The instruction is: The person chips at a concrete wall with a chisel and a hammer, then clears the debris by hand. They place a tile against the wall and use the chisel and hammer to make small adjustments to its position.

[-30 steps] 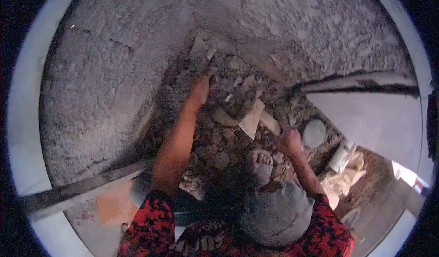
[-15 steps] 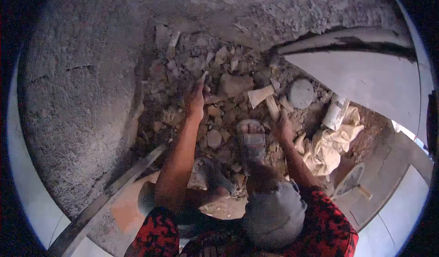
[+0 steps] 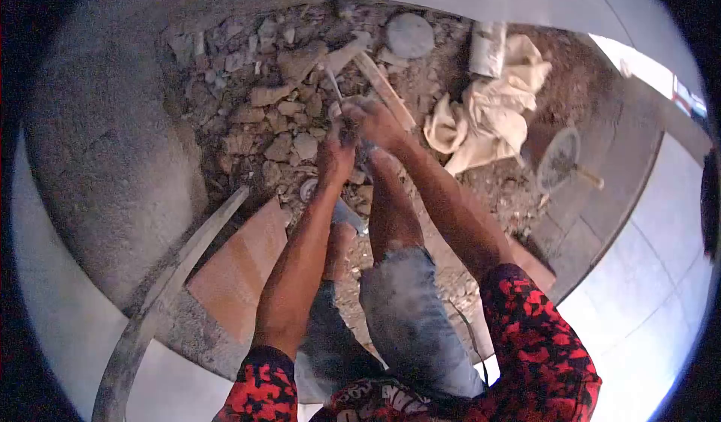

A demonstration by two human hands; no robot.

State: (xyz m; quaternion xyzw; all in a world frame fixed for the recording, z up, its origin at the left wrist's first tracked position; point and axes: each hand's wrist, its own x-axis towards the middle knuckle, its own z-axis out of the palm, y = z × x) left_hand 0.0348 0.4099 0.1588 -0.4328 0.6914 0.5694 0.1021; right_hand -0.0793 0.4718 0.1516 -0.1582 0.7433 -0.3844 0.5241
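Right hand (image 3: 375,122) squeezes thin stick (image 3: 331,84); left hand (image 3: 336,158) touching it, grip unclear. Stick may slip on rocks (image 3: 278,148); sharp bits cut fingers.

Red-and-black patterned sleeves (image 3: 541,339), cream cloth (image 3: 488,114), grey-brown rubble (image 3: 263,114)

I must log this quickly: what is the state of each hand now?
Left hand: curled over the rubble; grip cannot be told.
Right hand: closed, apparently on a thin rod.

Both arms stretched forward and down, left hand (image 3: 336,158) beside right hand (image 3: 378,122), fingers curled closed.
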